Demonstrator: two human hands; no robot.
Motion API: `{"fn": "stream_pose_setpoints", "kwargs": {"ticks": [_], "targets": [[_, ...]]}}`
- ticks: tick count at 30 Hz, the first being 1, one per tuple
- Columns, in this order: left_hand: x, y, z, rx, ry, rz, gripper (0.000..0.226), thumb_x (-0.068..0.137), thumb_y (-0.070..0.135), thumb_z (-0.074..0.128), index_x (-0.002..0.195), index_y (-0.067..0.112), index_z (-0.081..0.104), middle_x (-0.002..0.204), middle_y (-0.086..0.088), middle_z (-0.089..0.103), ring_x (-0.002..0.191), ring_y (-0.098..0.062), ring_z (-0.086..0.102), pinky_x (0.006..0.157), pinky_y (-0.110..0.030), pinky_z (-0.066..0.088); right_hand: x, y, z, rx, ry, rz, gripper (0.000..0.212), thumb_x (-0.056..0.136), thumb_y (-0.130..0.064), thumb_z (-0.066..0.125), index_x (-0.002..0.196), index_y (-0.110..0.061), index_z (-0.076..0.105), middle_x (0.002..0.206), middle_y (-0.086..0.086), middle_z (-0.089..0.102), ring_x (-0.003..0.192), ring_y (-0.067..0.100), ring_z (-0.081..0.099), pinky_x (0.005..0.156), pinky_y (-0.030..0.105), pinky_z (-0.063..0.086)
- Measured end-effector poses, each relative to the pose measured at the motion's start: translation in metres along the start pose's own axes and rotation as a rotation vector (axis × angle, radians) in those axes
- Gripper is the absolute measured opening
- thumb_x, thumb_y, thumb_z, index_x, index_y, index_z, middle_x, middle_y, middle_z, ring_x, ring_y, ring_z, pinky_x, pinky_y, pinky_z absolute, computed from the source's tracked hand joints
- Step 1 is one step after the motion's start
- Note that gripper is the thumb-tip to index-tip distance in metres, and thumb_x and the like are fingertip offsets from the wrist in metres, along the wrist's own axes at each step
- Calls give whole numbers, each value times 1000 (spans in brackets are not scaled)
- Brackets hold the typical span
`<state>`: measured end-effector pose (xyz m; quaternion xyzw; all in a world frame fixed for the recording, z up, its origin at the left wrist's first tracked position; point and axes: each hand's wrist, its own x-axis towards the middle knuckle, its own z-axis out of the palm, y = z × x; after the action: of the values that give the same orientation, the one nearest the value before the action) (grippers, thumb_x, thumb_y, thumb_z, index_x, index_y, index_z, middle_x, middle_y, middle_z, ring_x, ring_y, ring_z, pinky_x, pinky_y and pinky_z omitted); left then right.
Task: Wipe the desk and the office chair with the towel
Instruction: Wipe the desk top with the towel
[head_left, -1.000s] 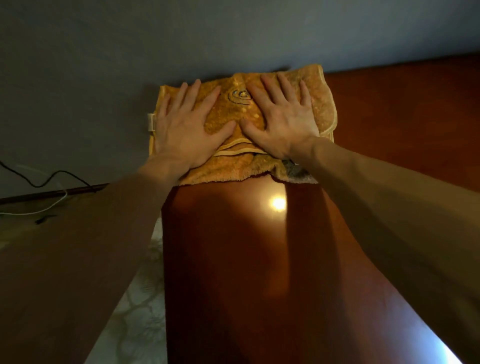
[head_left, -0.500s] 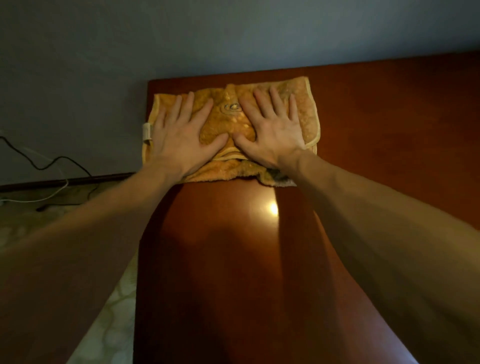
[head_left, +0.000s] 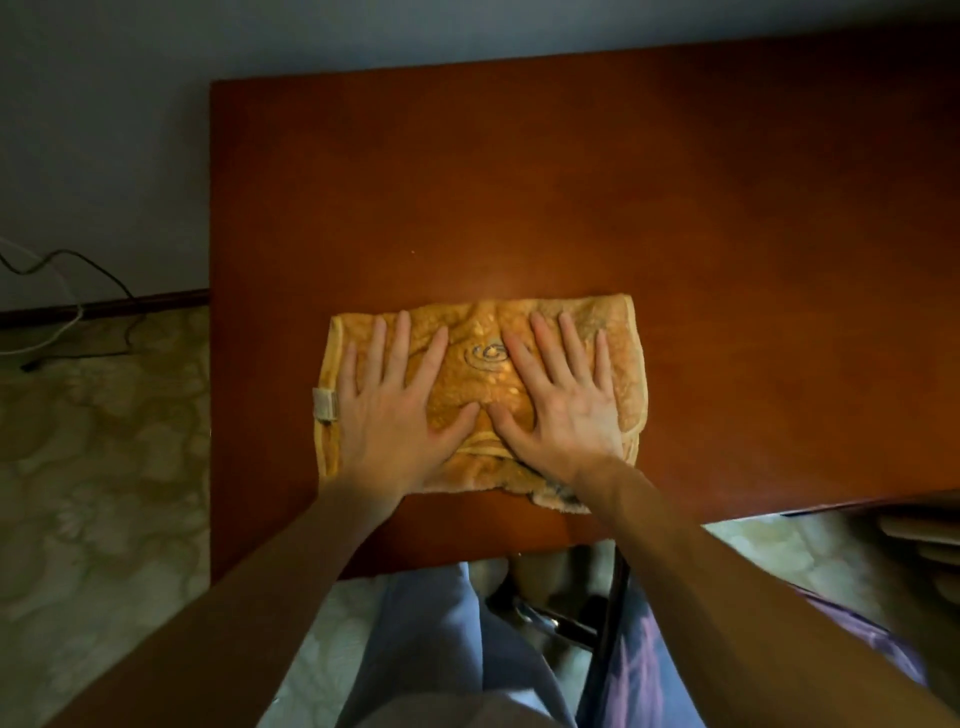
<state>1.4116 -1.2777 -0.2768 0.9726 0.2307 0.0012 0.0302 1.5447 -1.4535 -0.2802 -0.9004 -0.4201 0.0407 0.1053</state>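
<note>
Step in hand: wiping the desk (head_left: 519, 182). Both palms press the towel (head_left: 483, 374) flat on the top.
Towel: orange, folded into a rectangle, lying flat on the desk. With 12 o'clock at the wall, it sits toward 7 o'clock, close to the near edge and inside the left one. A small loop tag (head_left: 325, 405) sticks out at its 9 o'clock side.
Left hand (head_left: 395, 410): fingers straight and spread, palm down on the towel's left half, gripping nothing.
Right hand (head_left: 561, 410): the same on the right half, fingers fanned toward 12 o'clock. The two thumbs nearly meet at the towel's middle.
Desk surface: glossy red-brown wood. No streaks or dust lines show, so I cannot tell which parts are already wiped.
Done so far: I judge the desk wipe is under way, with the broad stretch from 12 to 3 o'clock of the towel possibly still to cover.
Left to do: the office chair. A dark metal frame (head_left: 608, 597) shows below the near edge at 6 o'clock, but I cannot tell whether it belongs to the chair. Neither hand touches it.
Surroundings: cables (head_left: 67, 260) trail down the wall at 9 o'clock, above the patterned floor (head_left: 104, 441).
</note>
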Motion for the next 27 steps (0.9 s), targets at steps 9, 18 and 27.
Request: {"fn": "stream_pose_setpoints", "kwargs": {"ticks": [9,18,27], "targets": [[-15,30,13,-20,33,50,91,89,82,40,162,28,32,170,-15,19,157,-38,16,123,-61,17,-22,44,-6,22,-28,-100,86,91,-71,51,164,-31,26,172,3,20,161,27,6,127,61,9],[142,68,17,-51,111,21,88,92,84,32,162,29,31,170,-14,22,158,-34,14,124,-59,18,116,139,-31,3,-16,-114,83,92,-75,43,163,-34,28,171,2,23,160,24,11,128,57,7],[327,107,15,-103,120,-3,84,93,84,22,162,36,24,172,-8,17,159,-31,11,126,-55,13,270,238,-53,10,45,-56,79,92,-74,41,161,-35,32,170,0,28,158,24,18,129,52,7]]}}
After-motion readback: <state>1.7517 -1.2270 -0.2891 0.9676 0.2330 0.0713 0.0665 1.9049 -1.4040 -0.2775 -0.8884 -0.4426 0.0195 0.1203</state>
